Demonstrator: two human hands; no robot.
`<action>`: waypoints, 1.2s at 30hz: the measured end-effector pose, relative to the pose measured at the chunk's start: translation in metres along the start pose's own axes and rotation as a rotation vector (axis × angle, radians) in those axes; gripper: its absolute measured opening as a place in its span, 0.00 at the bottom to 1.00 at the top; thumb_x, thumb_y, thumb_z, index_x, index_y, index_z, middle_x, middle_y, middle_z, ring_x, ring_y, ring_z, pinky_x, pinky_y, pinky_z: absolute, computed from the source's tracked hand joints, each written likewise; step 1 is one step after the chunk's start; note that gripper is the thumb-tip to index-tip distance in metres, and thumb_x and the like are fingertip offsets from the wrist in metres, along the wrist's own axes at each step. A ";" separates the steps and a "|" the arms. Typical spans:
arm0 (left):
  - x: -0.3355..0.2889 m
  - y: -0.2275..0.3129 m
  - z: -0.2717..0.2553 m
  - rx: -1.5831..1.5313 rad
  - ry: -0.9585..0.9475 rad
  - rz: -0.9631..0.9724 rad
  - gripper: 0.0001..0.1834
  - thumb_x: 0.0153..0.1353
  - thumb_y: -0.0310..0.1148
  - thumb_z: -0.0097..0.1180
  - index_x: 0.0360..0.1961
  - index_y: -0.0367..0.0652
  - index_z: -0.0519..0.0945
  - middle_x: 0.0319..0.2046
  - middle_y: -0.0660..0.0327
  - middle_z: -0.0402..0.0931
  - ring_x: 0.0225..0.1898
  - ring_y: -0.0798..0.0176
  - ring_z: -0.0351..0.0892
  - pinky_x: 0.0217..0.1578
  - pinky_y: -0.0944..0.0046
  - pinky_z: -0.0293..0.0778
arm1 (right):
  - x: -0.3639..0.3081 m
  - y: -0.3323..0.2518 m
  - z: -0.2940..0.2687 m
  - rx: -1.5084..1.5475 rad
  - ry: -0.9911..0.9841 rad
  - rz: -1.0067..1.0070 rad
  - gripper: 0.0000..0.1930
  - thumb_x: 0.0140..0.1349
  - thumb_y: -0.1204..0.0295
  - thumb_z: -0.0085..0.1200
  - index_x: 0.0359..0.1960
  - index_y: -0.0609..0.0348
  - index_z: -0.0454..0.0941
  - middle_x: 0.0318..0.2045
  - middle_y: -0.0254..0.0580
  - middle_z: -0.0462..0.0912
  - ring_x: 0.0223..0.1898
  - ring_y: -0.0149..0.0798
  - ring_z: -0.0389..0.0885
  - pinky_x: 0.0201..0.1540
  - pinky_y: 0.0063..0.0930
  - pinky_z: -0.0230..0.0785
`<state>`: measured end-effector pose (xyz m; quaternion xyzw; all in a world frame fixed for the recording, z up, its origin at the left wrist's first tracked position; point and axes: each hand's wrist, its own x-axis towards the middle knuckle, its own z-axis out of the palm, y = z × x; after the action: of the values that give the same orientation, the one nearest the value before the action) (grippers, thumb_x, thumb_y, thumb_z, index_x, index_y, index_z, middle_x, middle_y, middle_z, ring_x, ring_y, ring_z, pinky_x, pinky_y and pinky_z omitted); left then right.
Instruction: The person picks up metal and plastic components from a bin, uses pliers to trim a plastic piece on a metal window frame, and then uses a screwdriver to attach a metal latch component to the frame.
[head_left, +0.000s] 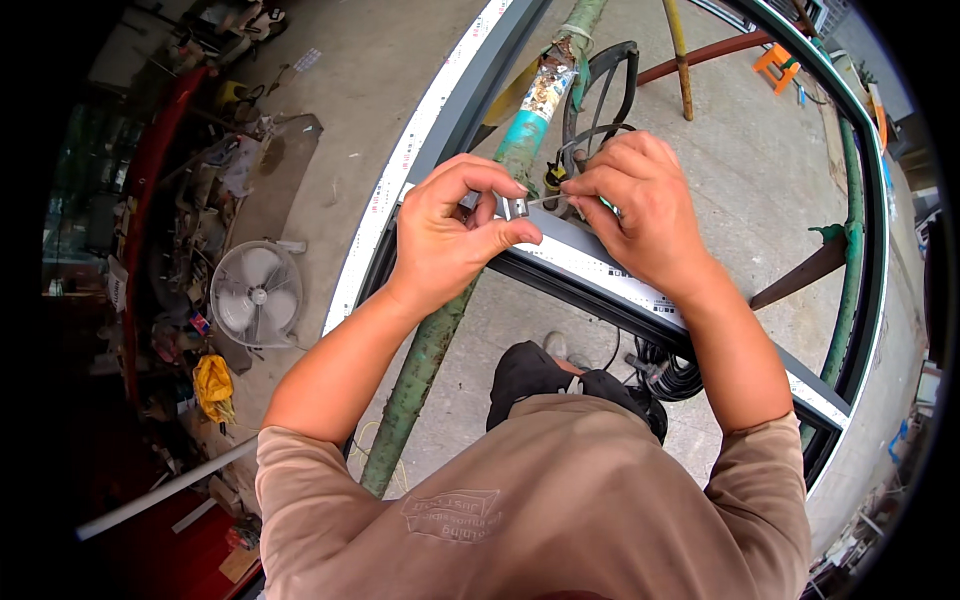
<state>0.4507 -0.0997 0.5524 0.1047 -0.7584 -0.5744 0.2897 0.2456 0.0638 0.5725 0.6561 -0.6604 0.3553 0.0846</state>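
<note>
The left hand (445,228) pinches a block (516,208) and the right hand (645,215) a rod (547,199) (both small), so a loosened pinch might drop either.

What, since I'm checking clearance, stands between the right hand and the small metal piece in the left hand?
Only the thin rod in the right hand, pointing toward the metal piece; nothing else visible intervenes.

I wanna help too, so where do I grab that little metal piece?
Probably pinch the little metal piece by its far and near edges, coming from the left, like the left hand does. It's small and blocky, so fingertips suit it; the right hand holds a thin rod at its right side, so leave that side free.
</note>
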 end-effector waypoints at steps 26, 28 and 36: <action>-0.004 0.003 0.014 0.027 0.020 0.208 0.19 0.52 0.29 0.88 0.44 0.42 0.91 0.43 0.63 0.85 0.26 0.74 0.67 0.29 0.69 0.67 | 0.003 -0.011 0.006 -0.168 -0.106 -0.014 0.11 0.49 0.74 0.78 0.31 0.51 0.87 0.31 0.34 0.85 0.41 0.47 0.82 0.47 0.44 0.72; -0.004 0.004 0.015 0.018 0.019 0.191 0.19 0.52 0.29 0.88 0.43 0.43 0.91 0.43 0.63 0.85 0.26 0.74 0.67 0.29 0.69 0.67 | 0.003 -0.011 0.004 -0.183 -0.124 -0.003 0.12 0.47 0.74 0.79 0.30 0.52 0.86 0.31 0.35 0.85 0.41 0.48 0.82 0.47 0.44 0.72; -0.005 0.004 0.016 0.027 0.017 0.241 0.18 0.52 0.32 0.88 0.42 0.43 0.91 0.40 0.64 0.85 0.25 0.73 0.66 0.28 0.67 0.66 | 0.002 -0.005 0.008 -0.156 -0.093 0.013 0.17 0.44 0.76 0.80 0.28 0.54 0.79 0.31 0.38 0.84 0.41 0.50 0.81 0.46 0.45 0.73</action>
<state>0.4468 -0.0834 0.5517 0.0215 -0.7706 -0.5243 0.3616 0.2525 0.0582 0.5699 0.6591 -0.6934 0.2726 0.1024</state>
